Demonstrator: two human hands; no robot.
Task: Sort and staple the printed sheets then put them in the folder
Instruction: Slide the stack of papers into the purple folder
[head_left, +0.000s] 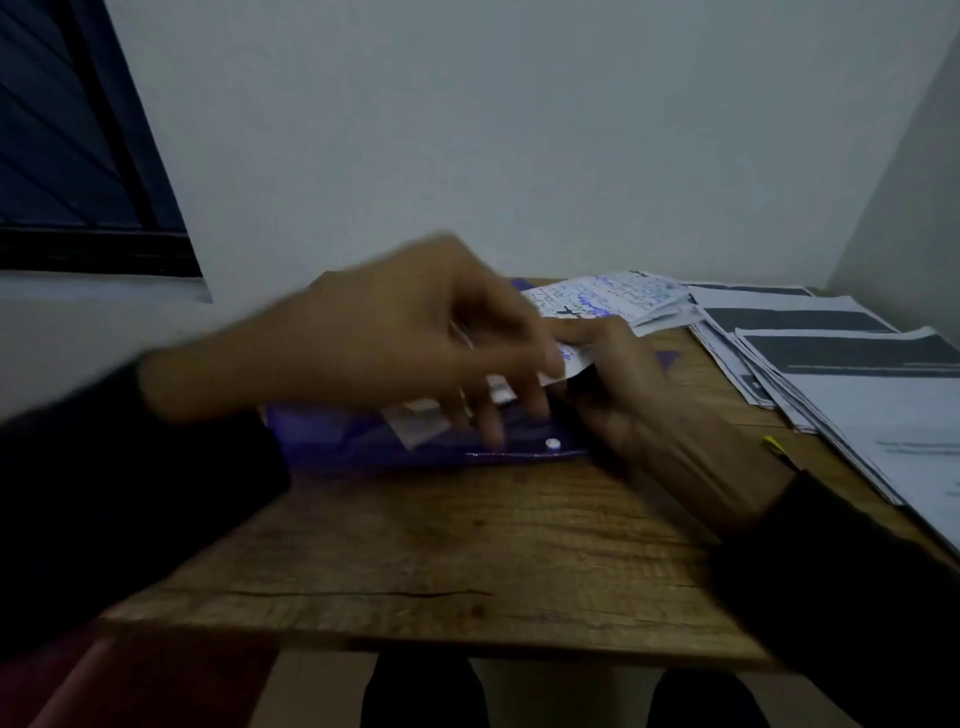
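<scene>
A purple plastic folder (363, 441) with a white snap button lies on the wooden table (441, 561). My left hand (395, 338), blurred, hovers over the folder with its fingers hanging down, fingertips near the folder's flap. My right hand (634, 395) holds a bundle of sheets covered in blue handwriting (608, 301) at its near edge, above the folder's right end. Whether my left fingers touch the sheets is unclear. No stapler shows.
Several printed sheets with dark bands (841, 364) lie fanned along the table's right side by the wall. A small yellow object (774, 447) sits beside my right wrist. A dark window (78, 145) is at the left. The table's front edge is near my knees.
</scene>
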